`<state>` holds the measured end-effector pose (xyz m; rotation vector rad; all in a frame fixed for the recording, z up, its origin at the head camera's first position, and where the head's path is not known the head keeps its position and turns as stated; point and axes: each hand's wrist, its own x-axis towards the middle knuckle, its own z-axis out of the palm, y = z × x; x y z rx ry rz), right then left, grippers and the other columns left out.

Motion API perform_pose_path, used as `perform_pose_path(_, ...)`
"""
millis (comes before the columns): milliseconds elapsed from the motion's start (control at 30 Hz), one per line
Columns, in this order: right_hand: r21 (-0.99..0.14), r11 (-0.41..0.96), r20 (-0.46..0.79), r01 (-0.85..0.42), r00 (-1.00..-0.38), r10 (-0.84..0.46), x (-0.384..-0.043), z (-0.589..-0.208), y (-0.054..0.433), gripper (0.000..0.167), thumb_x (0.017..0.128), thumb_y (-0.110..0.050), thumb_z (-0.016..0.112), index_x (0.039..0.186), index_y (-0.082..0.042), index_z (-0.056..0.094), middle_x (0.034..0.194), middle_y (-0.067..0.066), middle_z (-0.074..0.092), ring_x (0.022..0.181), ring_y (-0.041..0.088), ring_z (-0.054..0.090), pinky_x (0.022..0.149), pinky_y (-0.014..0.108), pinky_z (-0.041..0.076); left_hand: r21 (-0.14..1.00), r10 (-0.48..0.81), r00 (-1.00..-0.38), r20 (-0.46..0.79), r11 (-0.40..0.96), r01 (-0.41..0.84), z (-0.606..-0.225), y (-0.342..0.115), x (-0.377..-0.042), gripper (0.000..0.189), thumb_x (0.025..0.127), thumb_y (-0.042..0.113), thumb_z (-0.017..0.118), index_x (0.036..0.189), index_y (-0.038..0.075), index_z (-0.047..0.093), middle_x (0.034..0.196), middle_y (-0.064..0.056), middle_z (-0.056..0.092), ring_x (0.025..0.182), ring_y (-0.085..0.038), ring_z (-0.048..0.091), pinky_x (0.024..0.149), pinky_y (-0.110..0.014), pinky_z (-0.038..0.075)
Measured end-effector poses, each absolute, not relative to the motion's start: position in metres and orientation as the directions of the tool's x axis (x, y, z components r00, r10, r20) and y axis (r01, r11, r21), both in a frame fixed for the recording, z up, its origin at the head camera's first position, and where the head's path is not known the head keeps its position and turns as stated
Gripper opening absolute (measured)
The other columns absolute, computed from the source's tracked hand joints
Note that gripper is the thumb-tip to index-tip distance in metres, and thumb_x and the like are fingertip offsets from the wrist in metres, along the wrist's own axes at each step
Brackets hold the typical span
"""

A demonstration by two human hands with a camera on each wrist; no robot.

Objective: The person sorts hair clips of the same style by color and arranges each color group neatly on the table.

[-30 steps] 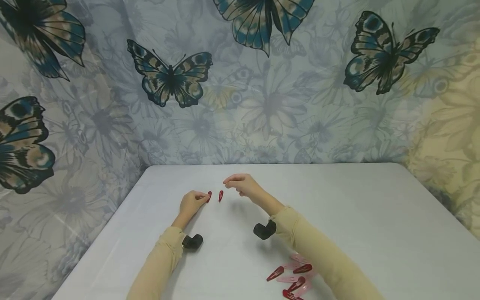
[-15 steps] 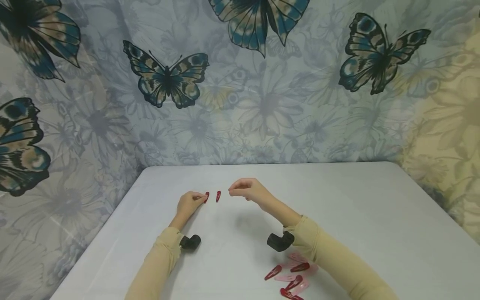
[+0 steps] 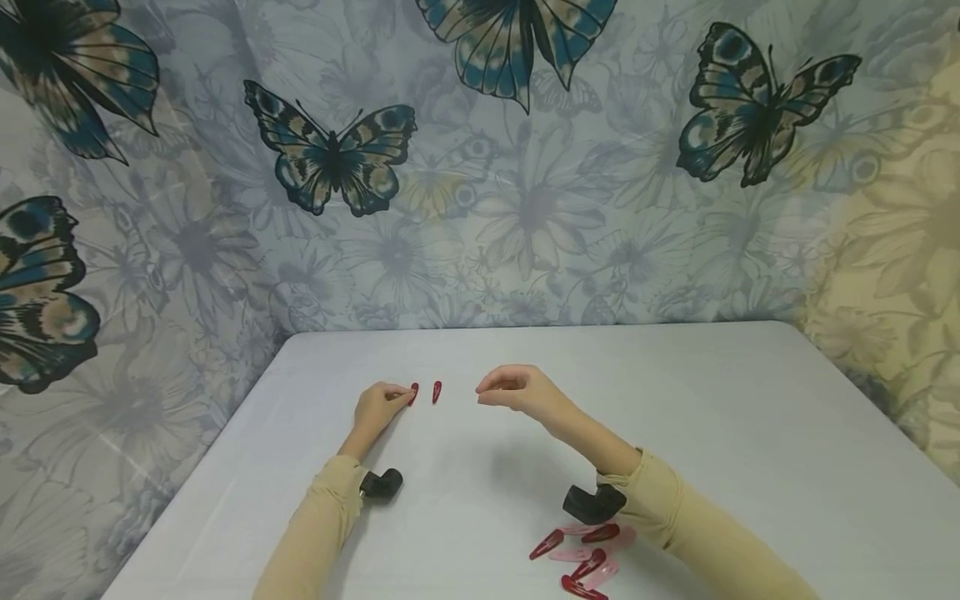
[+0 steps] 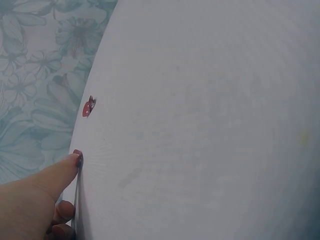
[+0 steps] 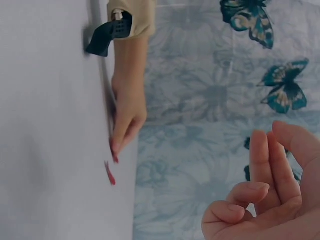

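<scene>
1. One flowered wall (image 3: 540, 225), printed with large butterflies (image 3: 333, 158), is seen behind the table and along its sides
2. Below it a white table (image 3: 750, 417) with rounded far corners is spread across most of the lower part of the head view
3. Two pale yellow sleeves (image 3: 311, 521) are stretched over the table from the near side, one on each arm
4. The right hand (image 3: 528, 390) is held raised over the table, right of the clips near the far edge; its fingers are loosely bent, a gap is left between thumb and fingers with the tips near each other, and nothing is held
5. The left hand (image 3: 378, 408) is lowered to the table, its thumb and finger pinched together on the held clip (image 3: 413, 393), which is partly covered by the fingertips
6. Two black cameras (image 3: 382, 485) are worn at the wrists, just by the cuffs
7. Four red clips (image 3: 546, 544) and several pink clips (image 3: 603, 573) are heaped loosely near the right sleeve, some overlapped by others
8. A lone red clip (image 3: 437, 392) is laid on the table just right of the held clip, apart from it, its length pointed roughly toward the far edge
</scene>
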<state>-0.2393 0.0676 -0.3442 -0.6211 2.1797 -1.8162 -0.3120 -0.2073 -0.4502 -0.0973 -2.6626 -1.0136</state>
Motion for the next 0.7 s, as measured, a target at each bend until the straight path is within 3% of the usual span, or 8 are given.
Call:
perform_pose_path(167, -0.978, 0.099, 0.114, -0.182, -0.872, -0.476, -0.234, -0.344, 0.078, 0.017, 0.081, -0.019, 0.066, 0.091, -0.006, 0.065, 0.089, 0.007, 0.063, 0.092, 0.028, 0.055, 0.081, 0.038, 0.041, 0.645, -0.035, -0.954, 0.297, 0.744, 0.173, -0.451, -0.207, -0.312, 0.017, 0.077, 0.022, 0.070, 0.081, 0.006, 0.073, 0.079, -0.005, 0.061, 0.074, -0.023, 0.055, 0.067, -0.038, 0.042)
perform_pose_path(400, -0.972, 0.115, 0.127, -0.203, -0.875, -0.468, -0.225, -0.346, 0.092, 0.018, 0.081, -0.021, 0.066, 0.090, -0.006, 0.065, 0.088, 0.007, 0.062, 0.087, 0.027, 0.054, 0.074, 0.038, 0.040, 0.649, -0.037, -0.960, 0.279, 0.744, 0.160, -0.449, -0.207, -0.311, 0.017, 0.077, 0.023, 0.071, 0.082, 0.007, 0.073, 0.081, -0.006, 0.061, 0.075, -0.024, 0.055, 0.068, -0.038, 0.041)
perform_pose_path(700, -0.970, 0.109, 0.144, -0.217, -0.876, -0.460, -0.211, -0.350, 0.107, 0.017, 0.082, -0.016, 0.065, 0.090, -0.001, 0.064, 0.088, 0.009, 0.060, 0.086, 0.027, 0.054, 0.078, 0.040, 0.041, 0.645, -0.026, -0.957, 0.288, 0.744, 0.174, -0.449, -0.208, -0.311, 0.017, 0.077, 0.023, 0.071, 0.081, 0.006, 0.073, 0.081, -0.006, 0.062, 0.076, -0.024, 0.055, 0.068, -0.038, 0.041)
